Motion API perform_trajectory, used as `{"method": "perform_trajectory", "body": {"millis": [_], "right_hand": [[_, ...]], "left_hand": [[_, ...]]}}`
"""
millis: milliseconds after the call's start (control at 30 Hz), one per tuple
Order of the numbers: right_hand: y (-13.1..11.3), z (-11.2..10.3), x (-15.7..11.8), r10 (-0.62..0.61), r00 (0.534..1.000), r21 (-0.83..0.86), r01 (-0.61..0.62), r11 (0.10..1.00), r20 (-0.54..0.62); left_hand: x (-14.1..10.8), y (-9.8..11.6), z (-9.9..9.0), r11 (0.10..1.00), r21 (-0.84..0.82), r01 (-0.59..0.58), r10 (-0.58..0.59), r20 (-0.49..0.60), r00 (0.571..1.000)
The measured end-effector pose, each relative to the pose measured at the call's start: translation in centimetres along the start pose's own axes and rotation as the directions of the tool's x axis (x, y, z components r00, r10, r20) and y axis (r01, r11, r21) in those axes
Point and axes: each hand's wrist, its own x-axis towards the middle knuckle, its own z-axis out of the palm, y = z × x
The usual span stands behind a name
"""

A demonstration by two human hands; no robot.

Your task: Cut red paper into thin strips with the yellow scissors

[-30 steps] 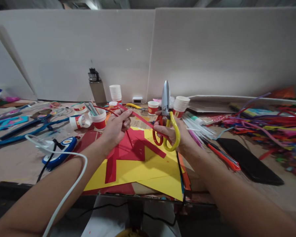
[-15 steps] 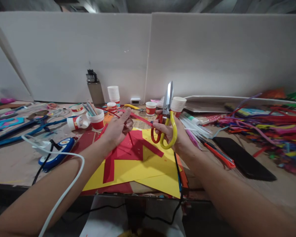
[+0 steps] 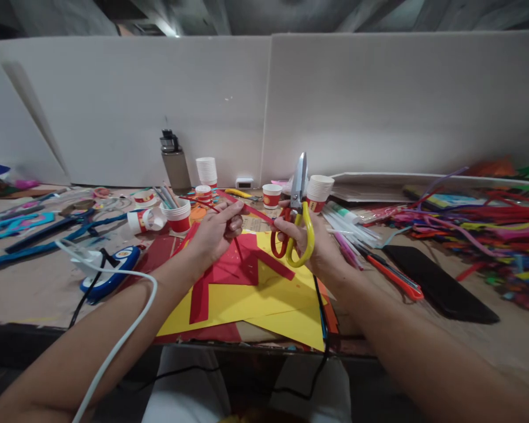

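Our scissors tip a little to the right — the red strip stays stretched between our hands.

Compared with a second ago, the blades of the scissors (image 3: 298,187) lean rightward instead of standing nearly upright, while our hold looks much the same. Our left hand (image 3: 215,232) pinches the red strip (image 3: 254,213) between thumb and finger, and a narrower red piece (image 3: 238,247) hangs below it. Our right hand (image 3: 321,236) grasps the scissors by the handles and seems to pinch the strip's other end; we cannot tell which fingers pass through the loops. The strip is in the air above the red sheet (image 3: 242,270) and yellow paper (image 3: 233,299) — and with the blades together, pointing up, we judge that no cut is under way.
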Motion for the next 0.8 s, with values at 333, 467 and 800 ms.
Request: {"method": "perform_trajectory", "body": {"millis": [333,467,800], "right_hand": [[0.8,0.6,-0.2,-0.019,0.999,0.050,0.017,0.999,0.036],[1.1,1.2,-0.1,-0.092,0.996,0.115,0.091,0.989,-0.003],[0.5,1.4,-0.4,-0.051,0.998,0.178,0.057,0.982,-0.036]], "left_hand": [[0.5,0.0,0.0,0.983,-0.181,0.016,-0.039,-0.126,0.991],[-0.1,-0.8,0.8,0.988,-0.150,0.042,-0.052,-0.066,0.996],[-0.8,-1.1,1.5,0.999,-0.037,0.027,-0.029,-0.045,0.999]]}}
